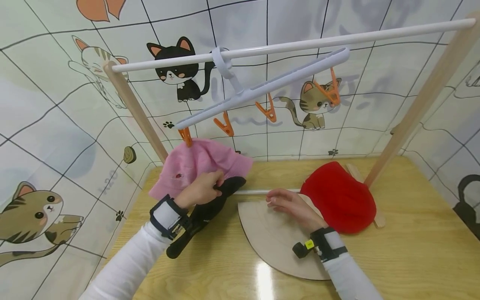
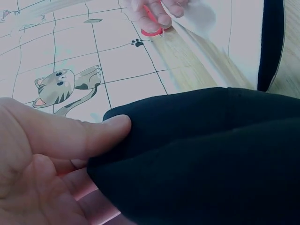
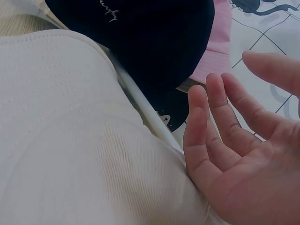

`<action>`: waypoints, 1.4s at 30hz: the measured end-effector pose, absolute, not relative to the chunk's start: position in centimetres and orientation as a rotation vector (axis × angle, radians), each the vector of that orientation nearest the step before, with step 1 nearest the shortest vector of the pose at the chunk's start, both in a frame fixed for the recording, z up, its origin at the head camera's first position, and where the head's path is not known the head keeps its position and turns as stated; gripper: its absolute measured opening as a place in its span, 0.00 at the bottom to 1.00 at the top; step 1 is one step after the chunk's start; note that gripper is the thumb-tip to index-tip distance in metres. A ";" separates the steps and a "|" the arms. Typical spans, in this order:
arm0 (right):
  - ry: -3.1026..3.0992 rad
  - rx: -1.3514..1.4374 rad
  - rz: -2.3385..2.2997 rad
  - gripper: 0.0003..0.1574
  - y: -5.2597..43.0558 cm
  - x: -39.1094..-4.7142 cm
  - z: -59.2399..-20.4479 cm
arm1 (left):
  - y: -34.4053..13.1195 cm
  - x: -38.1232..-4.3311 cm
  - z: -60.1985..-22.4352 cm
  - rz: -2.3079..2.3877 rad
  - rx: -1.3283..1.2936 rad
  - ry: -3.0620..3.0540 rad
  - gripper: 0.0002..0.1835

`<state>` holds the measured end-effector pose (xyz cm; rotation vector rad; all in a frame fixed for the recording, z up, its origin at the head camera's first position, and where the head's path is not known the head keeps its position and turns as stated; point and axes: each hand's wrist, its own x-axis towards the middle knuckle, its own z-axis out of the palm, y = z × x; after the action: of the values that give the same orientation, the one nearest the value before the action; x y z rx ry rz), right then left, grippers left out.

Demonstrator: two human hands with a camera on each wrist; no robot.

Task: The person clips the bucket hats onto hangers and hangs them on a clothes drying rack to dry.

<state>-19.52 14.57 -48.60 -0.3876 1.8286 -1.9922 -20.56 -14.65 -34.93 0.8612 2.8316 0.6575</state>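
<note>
My left hand (image 1: pixel 202 189) pinches the edge of a black hat (image 1: pixel 210 210) between thumb and fingers; the left wrist view shows the thumb (image 2: pixel 108 136) pressed on the dark cloth. White script on the hat (image 3: pixel 131 37) appears in the right wrist view. Just behind it, a pink bucket hat (image 1: pixel 202 160) hangs from the leftmost orange clip (image 1: pixel 185 136) of a pale hanger (image 1: pixel 262 88). Over a cream hat (image 1: pixel 258 227) on the table, my right hand (image 1: pixel 294 206) is held with loosely bent fingers, nothing in them.
A white rod (image 1: pixel 285 50) on wooden posts (image 1: pixel 420 104) carries the tilted hanger. Other orange clips (image 1: pixel 225 125) dangle from its bar. A red hat (image 1: pixel 339 200) lies on the wooden table (image 1: pixel 423 250) at the right. Cat-patterned panels stand behind and beside it.
</note>
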 end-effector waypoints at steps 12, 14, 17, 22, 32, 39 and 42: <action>1.835 -0.386 -1.976 0.30 14.7 -19.5 -48.7 | -14.2 -20.3 -33.8 0.725 0.880 2.808 0.18; 1.841 -0.383 -1.972 0.30 14.7 -19.5 -48.7 | -14.2 -20.1 -33.6 0.732 0.886 2.812 0.18; 1.847 -0.383 -1.969 0.31 14.7 -19.5 -48.8 | -14.2 -19.9 -33.3 0.743 0.887 2.814 0.18; 1.843 -0.380 -1.971 0.31 14.7 -19.5 -48.7 | -14.3 -19.7 -32.8 0.762 0.869 2.809 0.17; 1.855 -0.365 -1.954 0.32 14.6 -19.9 -48.2 | -14.5 -19.6 -31.7 0.763 0.867 2.825 0.16; 1.864 -0.365 -1.934 0.29 14.6 -20.0 -48.1 | -14.7 -19.9 -31.2 0.729 0.861 2.870 0.16; 1.862 -0.372 -1.934 0.28 14.6 -20.1 -48.1 | -14.8 -19.9 -31.0 0.744 0.874 2.878 0.17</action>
<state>-20.09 14.63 -48.07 -0.3723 1.8618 -1.9344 -19.89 -14.82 -31.02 0.8742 2.8782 0.7441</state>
